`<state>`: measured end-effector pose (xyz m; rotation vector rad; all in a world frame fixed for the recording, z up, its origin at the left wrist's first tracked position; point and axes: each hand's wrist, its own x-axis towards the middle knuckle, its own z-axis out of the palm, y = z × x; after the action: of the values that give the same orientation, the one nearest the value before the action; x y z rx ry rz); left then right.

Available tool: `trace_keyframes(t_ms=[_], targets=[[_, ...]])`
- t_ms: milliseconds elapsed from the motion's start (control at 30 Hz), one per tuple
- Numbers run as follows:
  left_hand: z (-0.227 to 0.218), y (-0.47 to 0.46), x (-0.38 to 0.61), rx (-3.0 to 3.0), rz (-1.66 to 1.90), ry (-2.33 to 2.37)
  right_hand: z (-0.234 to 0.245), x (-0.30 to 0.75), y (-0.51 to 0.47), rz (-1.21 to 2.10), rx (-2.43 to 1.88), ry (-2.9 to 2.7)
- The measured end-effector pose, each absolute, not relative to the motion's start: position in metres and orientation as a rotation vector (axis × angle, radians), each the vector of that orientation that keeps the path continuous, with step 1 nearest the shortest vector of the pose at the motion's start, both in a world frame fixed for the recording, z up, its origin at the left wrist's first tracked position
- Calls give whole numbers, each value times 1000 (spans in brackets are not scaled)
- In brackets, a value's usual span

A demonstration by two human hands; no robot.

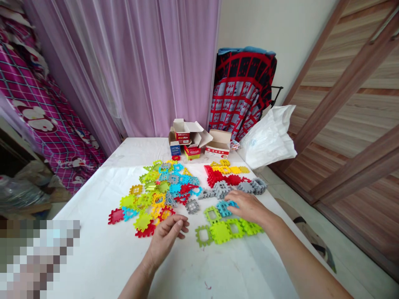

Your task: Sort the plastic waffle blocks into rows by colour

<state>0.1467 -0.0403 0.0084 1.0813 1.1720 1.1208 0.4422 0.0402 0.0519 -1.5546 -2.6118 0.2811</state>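
Note:
My left hand point(171, 231) hovers by the near edge of a mixed pile of interlocking plastic tiles, its fingers loosely curled and apart, with nothing visible in them. A red tile point(145, 231) and a lime-green tile point(142, 221) lie to its left. On the right, my right hand point(247, 205) reaches over the blue tiles point(223, 208), thumb and fingers around a blue tile point(233, 204) that they partly cover. Lime-green tiles point(220, 232) lie in a row just below it. Grey tiles point(222, 189) are beyond the fingertips.
Behind the grey tiles are red tiles point(215, 176) and yellow tiles point(235, 170). A loose grey tile point(192, 206) lies between the groups. Opened cardboard boxes point(217, 145) stand at the back of the white-covered table point(93, 245). A white plastic bag point(268, 139) sits at the far right corner.

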Motion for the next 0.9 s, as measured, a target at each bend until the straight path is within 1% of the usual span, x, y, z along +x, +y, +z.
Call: trace_keyframes(t_ms=[133, 233, 367, 567, 767, 900], targets=[[17, -21, 105, 1215, 1392, 1447, 53, 425, 40, 277, -1517, -2644], [4, -6, 67, 1428, 1568, 1823, 53, 406, 43, 283, -1461, -2651], [-19, 1, 35, 1469, 1602, 2083, 55, 375, 53, 286, -1410, -2662], [-25, 8, 32, 1498, 1608, 2080, 58, 318, 83, 252, -1349, -2649], [-27, 10, 33, 1389, 1576, 2079, 51, 263, 120, 188, -1494, -2576], [-32, 12, 32, 1367, 1592, 2075, 42, 238, 133, 210, -1564, -2564]])
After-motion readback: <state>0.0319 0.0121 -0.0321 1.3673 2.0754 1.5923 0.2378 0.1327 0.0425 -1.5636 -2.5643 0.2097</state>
